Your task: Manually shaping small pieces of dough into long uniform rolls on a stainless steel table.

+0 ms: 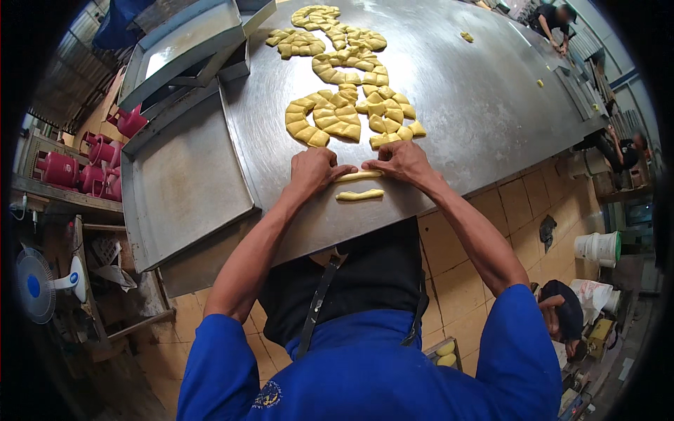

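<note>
A thin yellow dough strip [357,175] lies on the steel table [491,98], with my left hand [316,168] closed at its left end and my right hand [400,163] closed at its right end. Just nearer to me is a second short strip [359,195]. Beyond my hands are several yellow dough pieces, cut into segments and laid in curves and clusters [347,64]; the nearest curved piece [302,123] sits just above my left hand.
Metal trays [182,175] stack along the left, near pink gas cylinders [60,170] and a fan [35,284]. One person [551,21] works at the far right, another [618,147] lower, a third [558,319] low right. White buckets [593,249] stand on the tiled floor.
</note>
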The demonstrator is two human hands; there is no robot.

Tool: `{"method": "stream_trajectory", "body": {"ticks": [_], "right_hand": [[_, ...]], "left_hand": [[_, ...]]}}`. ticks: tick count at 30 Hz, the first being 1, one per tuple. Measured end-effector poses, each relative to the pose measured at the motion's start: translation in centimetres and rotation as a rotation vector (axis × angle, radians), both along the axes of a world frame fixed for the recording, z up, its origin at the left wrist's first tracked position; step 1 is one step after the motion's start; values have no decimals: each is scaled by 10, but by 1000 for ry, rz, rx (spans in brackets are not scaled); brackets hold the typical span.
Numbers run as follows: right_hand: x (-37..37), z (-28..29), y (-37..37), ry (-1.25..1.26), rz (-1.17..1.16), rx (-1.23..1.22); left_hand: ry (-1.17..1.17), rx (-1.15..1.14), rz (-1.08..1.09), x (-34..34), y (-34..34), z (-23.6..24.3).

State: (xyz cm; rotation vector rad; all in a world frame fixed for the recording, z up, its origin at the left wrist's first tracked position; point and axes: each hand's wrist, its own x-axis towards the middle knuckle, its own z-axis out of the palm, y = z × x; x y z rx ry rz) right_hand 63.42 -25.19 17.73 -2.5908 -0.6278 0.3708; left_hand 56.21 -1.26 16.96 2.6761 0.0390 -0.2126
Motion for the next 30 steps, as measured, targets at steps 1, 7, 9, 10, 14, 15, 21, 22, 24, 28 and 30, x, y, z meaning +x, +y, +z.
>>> {"method": "stream_trajectory", "body": {"ticks": [1, 7, 9, 10, 14, 15, 21, 22, 24, 28, 30], "right_hand": [[3, 1, 1, 95, -24, -22], [-1, -8, -1, -89, 67, 16], [3, -3, 2, -99, 57, 8], [6, 1, 3, 0, 36, -2], [2, 1, 6, -73, 65, -16], [2, 0, 5, -94, 51, -25], [-1, 7, -21, 243, 22, -83], [-6, 4, -25, 246, 22, -89], [-24, 7, -21, 161, -3, -93], [-37, 4, -19, -41, 26, -122], [-34, 0, -22, 7, -3, -81]], "left_hand": [[16, -15, -7, 1, 2, -1], [26, 1, 9, 1, 0, 1], [20, 23, 16, 1, 1, 1], [17, 22, 16, 2, 2, 1], [-29, 86, 48, -3, 2, 2], [-42, 111, 66, -3, 2, 5], [227, -85, 126, -19, 16, 10], [230, -90, 126, -21, 12, 14], [169, 17, 97, -30, 4, 17], [19, 27, 49, -44, 4, 3], [60, -7, 60, -42, 8, 4]]}}
